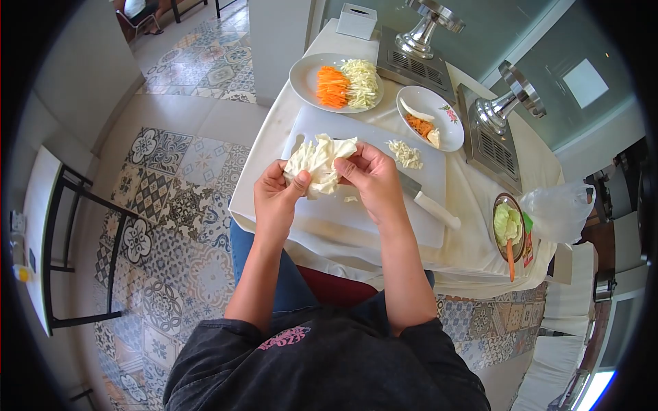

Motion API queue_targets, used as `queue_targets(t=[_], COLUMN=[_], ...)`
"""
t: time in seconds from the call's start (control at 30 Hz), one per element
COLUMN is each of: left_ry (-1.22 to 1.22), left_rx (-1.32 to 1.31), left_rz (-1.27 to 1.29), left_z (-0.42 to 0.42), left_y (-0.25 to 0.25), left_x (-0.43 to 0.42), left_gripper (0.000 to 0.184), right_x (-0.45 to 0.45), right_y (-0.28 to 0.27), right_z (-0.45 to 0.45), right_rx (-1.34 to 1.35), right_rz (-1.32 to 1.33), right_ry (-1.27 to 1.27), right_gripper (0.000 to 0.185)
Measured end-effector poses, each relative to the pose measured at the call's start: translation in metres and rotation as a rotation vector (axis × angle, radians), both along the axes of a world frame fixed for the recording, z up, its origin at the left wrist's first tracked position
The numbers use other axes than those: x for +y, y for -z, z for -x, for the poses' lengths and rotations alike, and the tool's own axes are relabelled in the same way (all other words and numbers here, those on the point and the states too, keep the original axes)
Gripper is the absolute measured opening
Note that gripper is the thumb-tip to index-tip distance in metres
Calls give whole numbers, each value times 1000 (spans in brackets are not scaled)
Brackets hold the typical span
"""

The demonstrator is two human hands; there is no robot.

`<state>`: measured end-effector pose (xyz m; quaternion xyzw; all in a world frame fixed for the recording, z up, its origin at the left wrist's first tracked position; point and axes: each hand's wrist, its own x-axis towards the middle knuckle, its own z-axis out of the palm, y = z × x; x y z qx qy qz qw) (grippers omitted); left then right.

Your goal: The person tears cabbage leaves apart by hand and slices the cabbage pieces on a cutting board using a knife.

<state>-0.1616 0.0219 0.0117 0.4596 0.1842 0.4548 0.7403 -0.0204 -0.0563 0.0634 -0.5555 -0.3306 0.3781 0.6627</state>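
A pale, crinkled cabbage leaf (317,163) is held up between my two hands, above the white cutting board (425,226). My left hand (277,195) pinches its lower left side with thumb and fingers. On the right side, my right hand (369,179) grips it in the same way. A knife (436,209) with a white handle lies on the board just right of my right hand, its blade partly hidden. Chopped cabbage (406,155) forms a small pile behind the knife.
Behind the board, one plate (301,83) holds carrot strips and shredded cabbage; another (449,137) holds food scraps. Two metal stands (490,140) (415,68) and a white box (356,22) stand at the back. A bowl (499,205) with leaves and a plastic bag (558,211) are at right.
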Motion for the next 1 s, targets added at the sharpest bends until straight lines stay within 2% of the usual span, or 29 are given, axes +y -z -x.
queue_targets(t=[0.1,0.2,0.3,0.4,0.5,0.6,0.83,0.93,1.0], left_ry=[-30,-60,-65,-156,-222,-202,-113,-53,-52], left_rx=[41,7,-48,-11,-1,-33,-93,-130,-130], left_rz=[47,-51,-111,-132,-177,-151,-62,-27,-23], left_z=[-1,-6,-11,-2,11,13,2,0,-4], left_y=[-5,-2,0,-4,3,8,10,3,5], left_x=[-2,-2,-4,3,18,20,5,0,-3], left_gripper=[18,19,21,21,20,18,18,18,19], right_x=[-3,-3,-8,-24,-50,-52,-6,-12,-22], right_y=[1,5,5,11,23,39,56,43,35], right_z=[0,-1,-5,-21,-32,-23,-10,-12,-14], right_rx=[48,-8,49,-157,-640,-838,-854,-979,-864], right_rz=[22,17,-67,-3,287,238,108,173,155], right_ry=[13,42,11,8,9,10,137,61,102], right_gripper=[19,26,30,30,32,36,26,25,26])
